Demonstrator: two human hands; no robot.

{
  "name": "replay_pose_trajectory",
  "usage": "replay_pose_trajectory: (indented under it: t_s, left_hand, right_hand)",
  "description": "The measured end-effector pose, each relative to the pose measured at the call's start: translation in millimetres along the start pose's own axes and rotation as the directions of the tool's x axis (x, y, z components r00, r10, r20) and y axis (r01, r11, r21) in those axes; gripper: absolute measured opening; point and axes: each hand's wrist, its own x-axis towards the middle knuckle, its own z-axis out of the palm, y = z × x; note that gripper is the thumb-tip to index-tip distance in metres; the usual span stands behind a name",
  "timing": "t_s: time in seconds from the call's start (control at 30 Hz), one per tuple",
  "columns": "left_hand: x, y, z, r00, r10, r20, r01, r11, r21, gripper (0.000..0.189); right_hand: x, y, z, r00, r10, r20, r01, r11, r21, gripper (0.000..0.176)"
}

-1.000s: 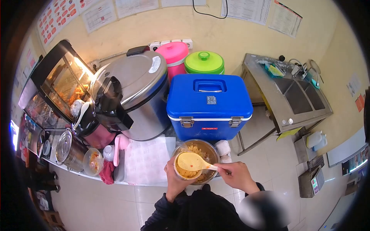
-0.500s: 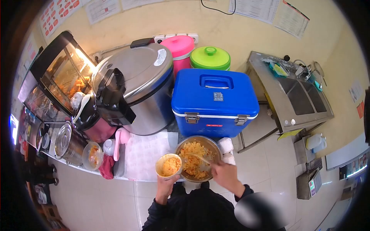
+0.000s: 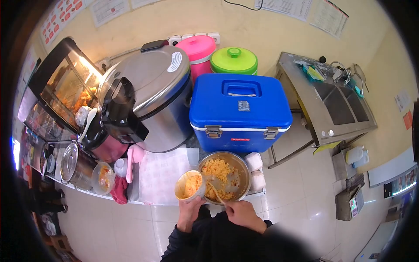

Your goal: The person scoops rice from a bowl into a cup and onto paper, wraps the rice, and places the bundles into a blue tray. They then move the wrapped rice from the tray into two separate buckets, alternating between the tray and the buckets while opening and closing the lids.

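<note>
My left hand (image 3: pixel 189 213) is wrapped round a white paper cup (image 3: pixel 200 193), tilted to the right, with orange rice (image 3: pixel 190 185) inside. The cup stands just over the left rim of a metal mixing bowl (image 3: pixel 243 177). More orange rice (image 3: pixel 219 169) lies in that bowl, mostly toward its left and back, and bare metal shows on the right. My right hand (image 3: pixel 244 215), at the bowl's front edge, is closed on the pale handle of a spoon (image 3: pixel 216 193). The spoon's head reaches toward the cup's right side and is hard to make out against the rice.
Behind the bowl stands a blue cooler box (image 3: pixel 240 113). A large steel rice cooker (image 3: pixel 161 105) is at its left, beyond white paper sheets (image 3: pixel 163 174). White wrapped packs (image 3: pixel 253 162) sit right of the bowl. A steel sink (image 3: pixel 336 105) stands farther right.
My right hand has moved toward me and left, swinging the spoon from the bowl's middle to beside the cup. The cup has tilted toward the bowl. Bare metal shows where rice lay.
</note>
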Motion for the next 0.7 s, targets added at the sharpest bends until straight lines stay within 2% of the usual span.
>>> replay_pose_trajectory:
  t_s: [0.07,0.17,0.3,0.37,0.43,0.47,0.5,0.6,0.63,0.7]
  left_hand:
    - [0,6,6,1.000,0.017,-0.004,-0.017,1.000,0.008,0.063]
    - [2,4,-7,0.999,0.000,0.054,-0.008,0.987,0.163,0.068]
    - [0,6,-14,1.000,0.004,0.004,-0.005,0.985,0.172,0.070]
    - [-1,14,-11,0.999,0.030,-0.033,-0.023,0.983,0.181,0.073]
    - [5,25,-16,0.987,0.159,-0.019,-0.138,0.907,0.397,0.076]
    - [9,32,-19,0.975,0.221,-0.001,-0.191,0.846,0.497,0.077]
    - [13,39,-20,0.943,0.332,0.027,-0.270,0.715,0.645,0.084]
    - [9,73,33,0.842,0.474,0.257,-0.421,0.281,0.862,0.079]
    - [12,71,31,0.851,0.459,0.257,-0.409,0.270,0.872,0.084]
    - [15,64,33,0.839,0.386,0.384,-0.394,-0.055,0.917,0.092]
  right_hand:
    - [-1,8,-3,0.996,0.078,-0.042,-0.070,0.983,0.171,0.020]
    - [-3,25,-1,0.985,0.170,-0.040,-0.144,0.919,0.368,0.024]
    - [-6,42,4,0.977,0.173,-0.126,-0.099,0.887,0.452,0.023]
    - [-10,46,-1,0.968,0.221,-0.118,-0.153,0.895,0.419,0.024]
    - [-15,48,-10,0.961,0.241,-0.135,-0.177,0.912,0.370,0.024]
    - [-16,49,-15,0.959,0.237,-0.156,-0.174,0.925,0.338,0.024]
    - [-18,49,-21,0.957,0.231,-0.176,-0.170,0.937,0.305,0.024]
    - [-25,41,-44,0.943,0.236,-0.235,-0.156,0.937,0.312,0.024]
    - [-26,39,-49,0.943,0.217,-0.251,-0.139,0.945,0.297,0.025]
    - [-28,21,-64,0.932,0.233,-0.279,-0.126,0.927,0.353,0.024]
